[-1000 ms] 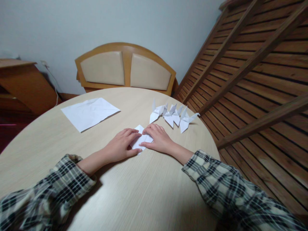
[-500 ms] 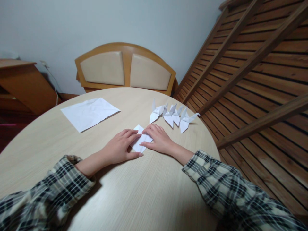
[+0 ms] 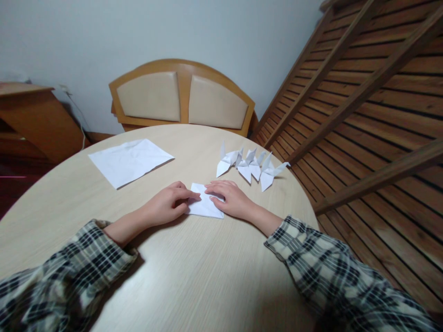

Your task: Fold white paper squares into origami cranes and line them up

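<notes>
A small folded sheet of white paper (image 3: 207, 210) lies on the table between my hands, its lower edge nearly straight. At its left side, my left hand (image 3: 168, 203) has the index finger stretched over the top of the paper, with the thumb at its edge and the other fingers curled. From the right, my right hand (image 3: 231, 198) rests on the paper with its fingers stretched out and the thumb slightly apart from them. Part of the paper is covered by the fingers of both hands.
Several white paper cranes (image 3: 244, 166) stand close together at the back right. A larger sheet of white paper (image 3: 129, 163) lies flat at the back left. Beyond the round wooden table (image 3: 180, 276) is a padded headboard (image 3: 183, 94); wooden slats (image 3: 363, 120) rise on the right.
The folded paper has turned from a diamond position to one with a straight lower edge towards me. My left thumb has drawn in to its edge; my right hand has shifted slightly right.
</notes>
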Demonstrator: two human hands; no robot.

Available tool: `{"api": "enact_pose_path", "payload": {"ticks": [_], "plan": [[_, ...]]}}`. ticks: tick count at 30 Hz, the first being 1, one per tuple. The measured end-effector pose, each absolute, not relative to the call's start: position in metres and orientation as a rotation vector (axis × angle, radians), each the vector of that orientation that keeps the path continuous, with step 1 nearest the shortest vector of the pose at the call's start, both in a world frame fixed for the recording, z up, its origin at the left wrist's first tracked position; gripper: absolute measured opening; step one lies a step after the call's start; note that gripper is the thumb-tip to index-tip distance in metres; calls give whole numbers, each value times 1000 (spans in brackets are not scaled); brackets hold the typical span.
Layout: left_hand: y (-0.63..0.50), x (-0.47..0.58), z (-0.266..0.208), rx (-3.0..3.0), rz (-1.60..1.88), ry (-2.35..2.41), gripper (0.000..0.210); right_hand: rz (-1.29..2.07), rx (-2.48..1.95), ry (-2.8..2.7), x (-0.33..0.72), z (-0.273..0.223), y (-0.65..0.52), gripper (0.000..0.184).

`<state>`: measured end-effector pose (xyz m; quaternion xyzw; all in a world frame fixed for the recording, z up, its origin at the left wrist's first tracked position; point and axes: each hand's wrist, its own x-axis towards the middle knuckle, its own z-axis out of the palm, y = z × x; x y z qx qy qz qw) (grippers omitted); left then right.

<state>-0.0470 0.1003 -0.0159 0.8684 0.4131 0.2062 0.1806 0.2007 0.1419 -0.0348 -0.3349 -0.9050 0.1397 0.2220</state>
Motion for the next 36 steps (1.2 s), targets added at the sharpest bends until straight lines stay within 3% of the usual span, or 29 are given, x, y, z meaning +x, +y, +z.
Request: {"api": "enact_pose_path", "payload": {"ticks": [4, 14, 24, 36], "plan": [[103, -52, -17, 2499, 617, 1036, 52, 411, -915, -2513, 201, -36, 145, 31], [105, -54, -20, 2525, 678, 881, 37, 414, -884, -2511, 202, -35, 147, 29], [102, -50, -17, 2480, 752, 913, 23, 443, -864, -2523, 203, -33, 148, 31], [107, -50, -21, 2483, 749, 1107, 25, 456, -787, -2534, 204, -33, 148, 24]]}}
